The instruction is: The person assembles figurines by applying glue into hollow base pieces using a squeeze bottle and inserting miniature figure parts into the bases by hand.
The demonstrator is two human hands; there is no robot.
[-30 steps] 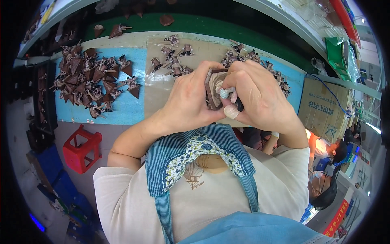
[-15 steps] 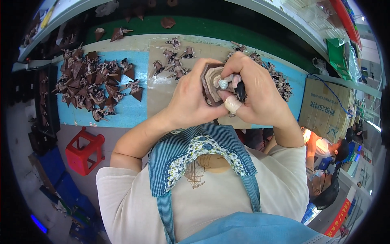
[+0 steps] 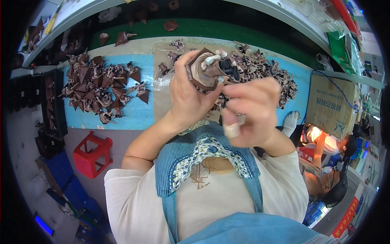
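My left hand (image 3: 185, 93) is closed round the brown many-sided base of a painted figurine (image 3: 207, 70), raised above the table. The figurine is tilted; its beige lower part, a pale blue detail and a black end point to the right. Just below and right of it is my right hand (image 3: 254, 112), fingers curled and smeared by motion, with a beige wrap on one finger. Whether anything is between those fingers is unclear. Behind my hands lies a heap of small figurines (image 3: 280, 79), and a few more (image 3: 163, 70) rest on brown paper.
A pile of brown pointed pieces with figures (image 3: 97, 81) covers the left blue mat (image 3: 138, 116). At right are a cardboard box (image 3: 327, 105), a grey-white glove (image 3: 291, 122) and co-workers (image 3: 321, 138). A red stool (image 3: 91, 154) stands lower left. A shelf edge arches overhead.
The right hand has come off the figurine and moved down and right. My left hand has shifted slightly left with the figurine and turned it, showing its black end.
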